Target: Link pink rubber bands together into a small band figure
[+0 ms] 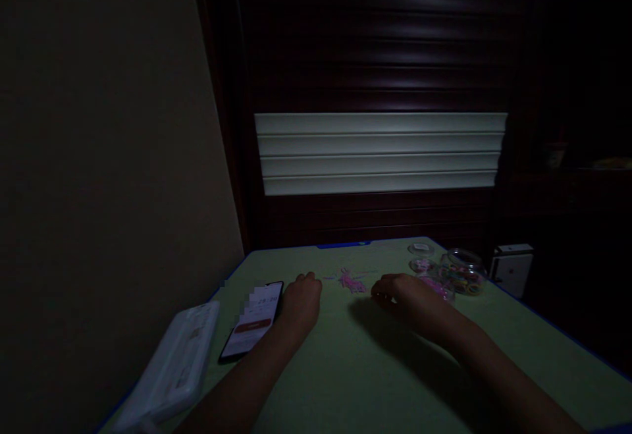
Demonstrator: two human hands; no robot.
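A small loose pile of thin pink strands (pixel 352 281), which look like small elastic bands, lies on the green tabletop (pixel 340 361). To its left rests my left hand (pixel 303 299), low over the table with its fingers curled in, beside the phone. My right hand (pixel 405 296) hovers just right of the pile, fingers bent down and drawn together, casting a shadow. Whether either hand holds something small cannot be seen. Behind the right hand stands a clear container with pink pieces (pixel 437 287), partly hidden by it.
A clear round jar of coloured bands (pixel 463 272), a small dish of pink and white pieces (pixel 423 265) and a clear lid (pixel 421 248) stand at the back right. On the left lie a lit phone (pixel 254 322) and a long white case (pixel 178 355). A wall borders the left.
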